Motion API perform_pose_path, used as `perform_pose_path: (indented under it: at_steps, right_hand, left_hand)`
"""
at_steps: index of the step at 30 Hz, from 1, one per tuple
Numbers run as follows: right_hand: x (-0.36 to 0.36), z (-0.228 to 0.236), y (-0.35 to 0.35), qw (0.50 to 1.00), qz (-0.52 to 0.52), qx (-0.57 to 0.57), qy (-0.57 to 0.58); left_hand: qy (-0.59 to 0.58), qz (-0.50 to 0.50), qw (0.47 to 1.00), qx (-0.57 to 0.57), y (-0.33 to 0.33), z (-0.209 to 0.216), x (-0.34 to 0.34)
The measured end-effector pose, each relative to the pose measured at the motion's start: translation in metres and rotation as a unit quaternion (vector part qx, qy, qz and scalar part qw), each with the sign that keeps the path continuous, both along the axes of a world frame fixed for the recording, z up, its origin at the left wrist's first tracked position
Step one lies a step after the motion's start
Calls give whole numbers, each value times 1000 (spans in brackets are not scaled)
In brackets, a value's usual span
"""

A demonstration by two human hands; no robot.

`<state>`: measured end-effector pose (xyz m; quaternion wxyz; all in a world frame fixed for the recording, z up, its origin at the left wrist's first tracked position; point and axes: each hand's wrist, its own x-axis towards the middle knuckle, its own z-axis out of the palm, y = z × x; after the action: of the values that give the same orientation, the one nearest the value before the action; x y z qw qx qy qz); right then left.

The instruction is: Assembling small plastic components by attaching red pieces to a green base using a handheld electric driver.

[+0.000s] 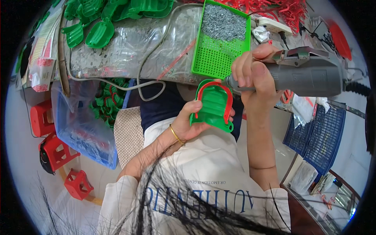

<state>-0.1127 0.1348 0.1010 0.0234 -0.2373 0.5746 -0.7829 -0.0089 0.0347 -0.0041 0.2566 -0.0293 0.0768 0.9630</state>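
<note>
My left hand [187, 122] grips a green plastic part [213, 102], shaped like a shallow scoop, in front of my stomach. A red U-shaped strip [228, 98] runs along its rim. My right hand [257, 76] is wrapped round a grey electric screwdriver [313, 76], whose nose points left at the upper right edge of the green part. The tip and its exact contact are hidden by the fingers and the part. Just beyond, at the bench edge, stands a bright green perforated tray [194, 58] with a heap of small silvery screws [224, 24] at its far end.
Several green parts [100, 33] lie at the bench's far left, red strips [270, 7] at the far right beside a white power strip [274, 26]. A grey cable [141, 72] loops off the edge. Left stand a blue bin [84, 137] of green parts and red stools [58, 150].
</note>
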Motion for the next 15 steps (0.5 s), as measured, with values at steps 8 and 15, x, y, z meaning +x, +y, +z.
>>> perform_pose_path:
  at_steps: [8,15]
  right_hand:
    - [-46,6,20,996,-75,-49,9]
    - [-78,-46,20,992,-125,-13,19]
  left_hand:
    - [-18,6,1000,11,-1,3,2]
    - [-25,-3,1000,-13,-1,-4,-2]
